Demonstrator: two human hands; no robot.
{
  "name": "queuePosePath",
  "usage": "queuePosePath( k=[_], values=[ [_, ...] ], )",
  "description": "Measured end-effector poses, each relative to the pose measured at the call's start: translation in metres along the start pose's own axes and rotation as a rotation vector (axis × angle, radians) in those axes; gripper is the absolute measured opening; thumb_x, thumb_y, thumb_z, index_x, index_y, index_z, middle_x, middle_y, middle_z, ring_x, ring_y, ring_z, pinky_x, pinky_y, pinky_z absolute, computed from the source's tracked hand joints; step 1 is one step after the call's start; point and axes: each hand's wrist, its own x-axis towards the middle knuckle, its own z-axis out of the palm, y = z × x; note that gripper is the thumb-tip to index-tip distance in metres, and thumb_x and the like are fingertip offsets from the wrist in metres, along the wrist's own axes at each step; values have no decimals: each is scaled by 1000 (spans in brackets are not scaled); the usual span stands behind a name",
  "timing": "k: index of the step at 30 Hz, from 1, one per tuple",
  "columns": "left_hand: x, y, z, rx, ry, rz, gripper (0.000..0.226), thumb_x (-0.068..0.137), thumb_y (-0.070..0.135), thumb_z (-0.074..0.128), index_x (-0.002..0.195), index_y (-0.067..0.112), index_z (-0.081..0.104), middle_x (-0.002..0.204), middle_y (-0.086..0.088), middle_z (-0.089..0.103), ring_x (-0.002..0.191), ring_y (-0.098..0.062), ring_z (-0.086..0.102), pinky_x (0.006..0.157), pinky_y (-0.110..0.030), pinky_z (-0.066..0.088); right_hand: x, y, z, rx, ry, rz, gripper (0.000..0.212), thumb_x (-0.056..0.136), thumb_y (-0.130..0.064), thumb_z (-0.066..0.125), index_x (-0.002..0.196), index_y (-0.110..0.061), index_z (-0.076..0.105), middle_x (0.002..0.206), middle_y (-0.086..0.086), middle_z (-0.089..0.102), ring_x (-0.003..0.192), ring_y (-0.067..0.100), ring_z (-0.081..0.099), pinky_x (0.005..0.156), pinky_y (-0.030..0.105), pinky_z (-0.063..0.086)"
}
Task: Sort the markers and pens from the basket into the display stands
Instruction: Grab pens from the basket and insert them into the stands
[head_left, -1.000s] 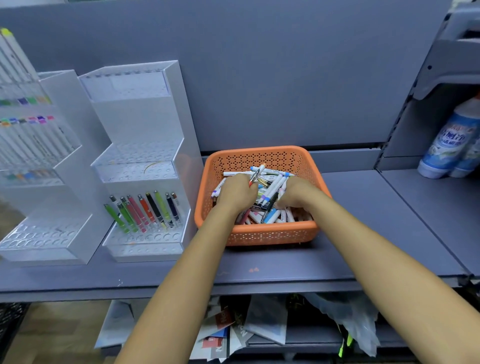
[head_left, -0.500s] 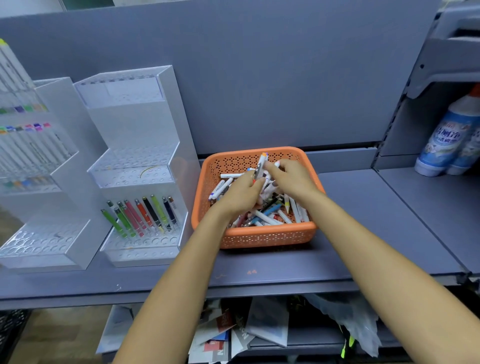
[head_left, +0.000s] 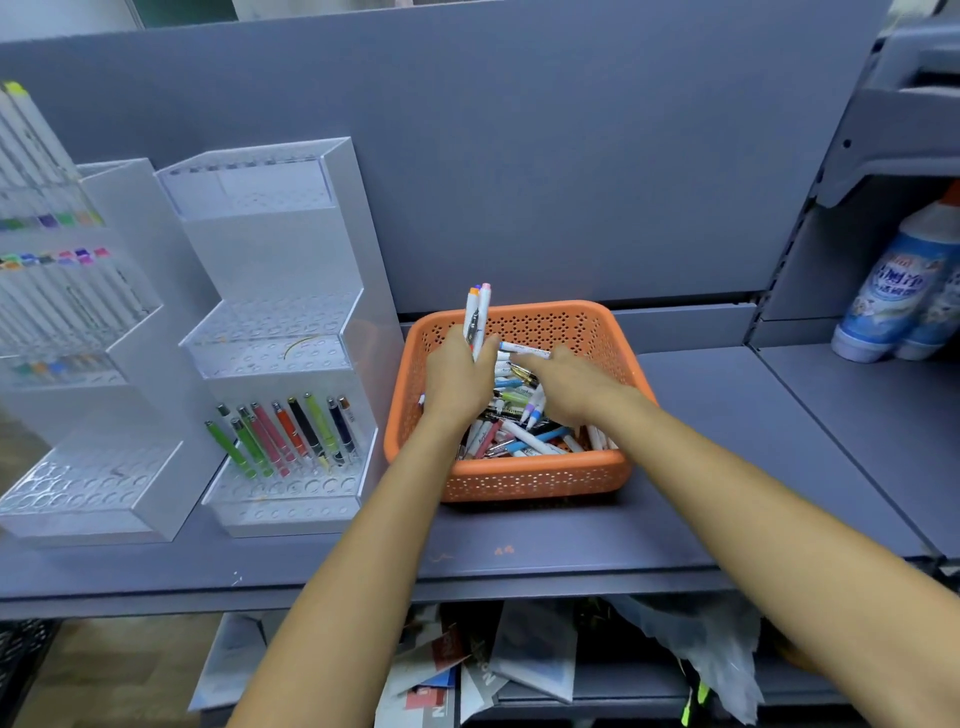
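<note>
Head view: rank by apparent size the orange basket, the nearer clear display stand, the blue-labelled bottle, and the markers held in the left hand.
1. Clear display stand, clearly the largest.
2. Orange basket.
3. Blue-labelled bottle; it is cut off by the shelf post and sits at the wide-angle edge, so its rank is less sure.
4. Markers in the left hand, smallest.

Chinese characters on the blue bottle (head_left: 892, 291), too blurred to read

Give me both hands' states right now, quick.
Left hand: closed on a bunch of white markers, upright.
Right hand: reaching into the orange basket, pinching a white pen.
</note>
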Motion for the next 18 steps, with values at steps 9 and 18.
queuePosePath(
  k=[9,18],
  values=[
    [4,-4,4,-417,-234,-337,17,98,22,51,97,5,52,76,-11,57,59,-17,53,53,-28,53,11,-1,4,-70,-23,113,27,92,-12,48,118,-9,52,120,12,59,106,29,56,74,30,40],
    [1,4,-3,-647,-442,-522,37,101,26,46,120,-4,53,97,-22,67,72,-26,66,62,-33,58,5,2,-2,699,247,-55,25,81,2,58,90,-16,43,85,-1,51,72,17,47,64,31,37]
  ],
)
